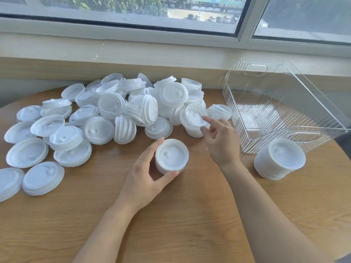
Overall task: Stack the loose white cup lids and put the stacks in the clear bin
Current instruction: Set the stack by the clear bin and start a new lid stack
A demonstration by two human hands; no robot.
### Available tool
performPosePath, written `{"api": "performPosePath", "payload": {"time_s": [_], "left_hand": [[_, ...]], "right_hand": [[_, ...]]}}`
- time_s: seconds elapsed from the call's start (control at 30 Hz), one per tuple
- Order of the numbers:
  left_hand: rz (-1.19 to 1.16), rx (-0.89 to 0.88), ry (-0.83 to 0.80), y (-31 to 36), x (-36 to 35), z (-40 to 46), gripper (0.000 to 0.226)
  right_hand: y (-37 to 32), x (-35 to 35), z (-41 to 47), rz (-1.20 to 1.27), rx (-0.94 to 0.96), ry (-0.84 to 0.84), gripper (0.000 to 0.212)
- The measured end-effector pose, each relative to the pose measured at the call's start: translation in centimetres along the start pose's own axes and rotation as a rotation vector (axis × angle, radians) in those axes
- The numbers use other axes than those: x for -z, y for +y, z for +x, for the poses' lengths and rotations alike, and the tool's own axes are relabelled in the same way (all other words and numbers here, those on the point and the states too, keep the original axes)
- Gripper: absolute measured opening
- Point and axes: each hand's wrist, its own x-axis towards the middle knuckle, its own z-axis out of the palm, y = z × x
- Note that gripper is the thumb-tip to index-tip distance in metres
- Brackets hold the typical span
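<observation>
Single head-worn view, looking forward and down, close over the round wooden table, window beyond

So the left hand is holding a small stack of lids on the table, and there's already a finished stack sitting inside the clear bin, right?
Not quite. In the head view the left hand does hold a small stack, but the finished stack stands on the table in front of the clear bin, not inside it.
</observation>
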Motion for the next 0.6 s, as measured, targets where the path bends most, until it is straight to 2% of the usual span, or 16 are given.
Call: {"api": "performPosePath", "payload": {"time_s": [0.3,0.6], "left_hand": [[-0.098,0.021,0.048,-0.1,0.4,-0.1,0.095],[-0.090,0.002,0.031,-0.3,0.5,-0.1,0.090]], "right_hand": [[0.4,-1.3,1.1,-0.063,-0.008,-0.017,0.017],[0.6,-1.7,1.1,-0.111,0.044,-0.051,0.013]]}}
